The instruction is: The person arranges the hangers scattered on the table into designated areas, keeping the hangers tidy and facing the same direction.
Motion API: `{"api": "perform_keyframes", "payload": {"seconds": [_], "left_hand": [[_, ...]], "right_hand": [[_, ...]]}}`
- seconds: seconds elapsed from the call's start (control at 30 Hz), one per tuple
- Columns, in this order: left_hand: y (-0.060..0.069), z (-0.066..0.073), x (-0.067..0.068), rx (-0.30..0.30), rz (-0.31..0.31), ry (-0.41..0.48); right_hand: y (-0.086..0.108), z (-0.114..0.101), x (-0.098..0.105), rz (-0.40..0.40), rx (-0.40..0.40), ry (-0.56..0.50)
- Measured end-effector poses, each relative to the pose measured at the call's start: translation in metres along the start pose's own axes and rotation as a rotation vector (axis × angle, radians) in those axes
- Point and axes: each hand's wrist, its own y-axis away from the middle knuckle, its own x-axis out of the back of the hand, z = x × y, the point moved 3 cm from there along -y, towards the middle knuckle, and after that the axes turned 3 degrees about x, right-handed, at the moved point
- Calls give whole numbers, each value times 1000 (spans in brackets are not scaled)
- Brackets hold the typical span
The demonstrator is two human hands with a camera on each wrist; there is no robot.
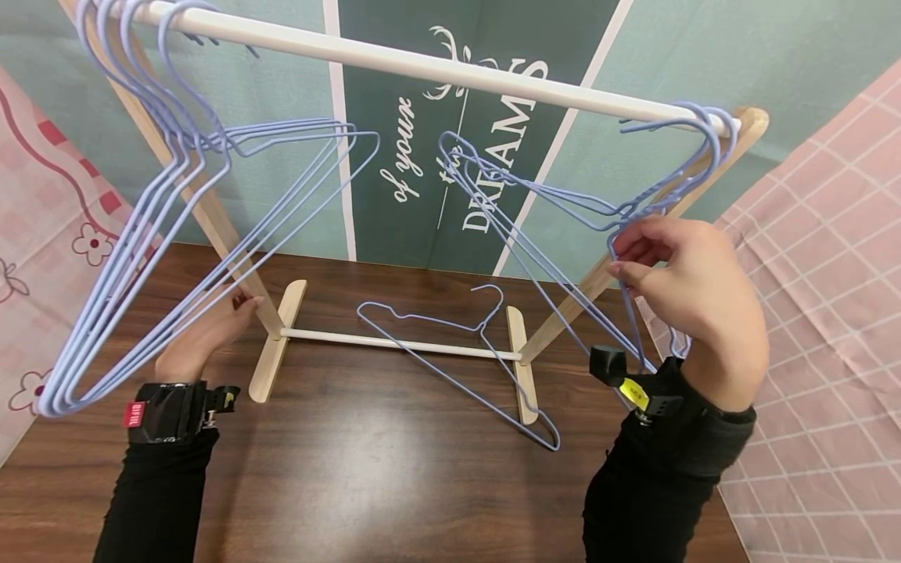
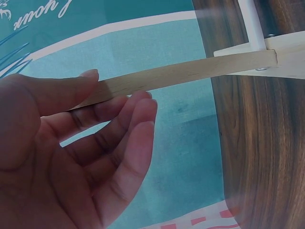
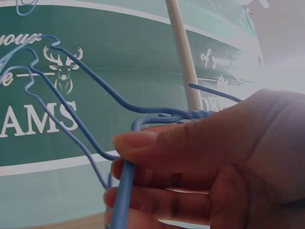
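My right hand [image 1: 711, 293] pinches a blue wire hanger [image 3: 125, 191] between thumb and fingers, just below its hook. This hanger hangs with another, possibly more, at the right end of the rack's white rod [image 1: 422, 61]; overlapping wires hide the exact number. Low on the left side, my left hand [image 1: 214, 324] grips the rack's wooden post [image 2: 181, 70], thumb on one side and fingers on the other. Several blue hangers [image 1: 130, 250] hang bunched at the rod's left end, partly in front of that hand. One more blue hanger [image 1: 439, 320] lies on the dark wooden surface, across the lower crossbar.
Wooden feet [image 1: 278, 344] and a white lower crossbar [image 1: 338, 338] form the rack's base. Behind it hangs a green curtain [image 1: 281, 86] with white lettering. Pink patterned cloths stand at the left [image 1: 56, 219] and right [image 1: 831, 258]. The dark wood surface [image 1: 394, 485] extends in front.
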Motion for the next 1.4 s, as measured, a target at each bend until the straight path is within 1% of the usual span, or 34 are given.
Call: {"api": "perform_keyframes", "payload": {"seconds": [0.17, 0.3, 0.43, 0.67, 0.9, 1.0, 1.1, 1.23, 1.4], "left_hand": [[0, 1, 0, -1, -15, 6], [1, 2, 1, -10, -6, 14], [1, 3, 1, -4, -3, 22], [2, 1, 1, -19, -6, 34], [0, 1, 1, -15, -6, -10], [0, 1, 1, -17, -2, -15], [0, 0, 1, -4, -13, -10], [0, 1, 1, 13, -20, -6], [0, 2, 1, 10, -6, -7]], "right_hand": [[-3, 2, 8, 23, -4, -6], [-6, 3, 11, 41, -18, -1], [-9, 4, 12, 40, -35, 9], [-14, 5, 11, 30, -74, 15], [-16, 7, 7, 11, -59, 67], [-15, 7, 5, 16, -50, 84], [-15, 6, 4, 18, -46, 94], [-15, 8, 2, 3, -58, 81], [-15, 8, 1, -1, -74, 61]]}}
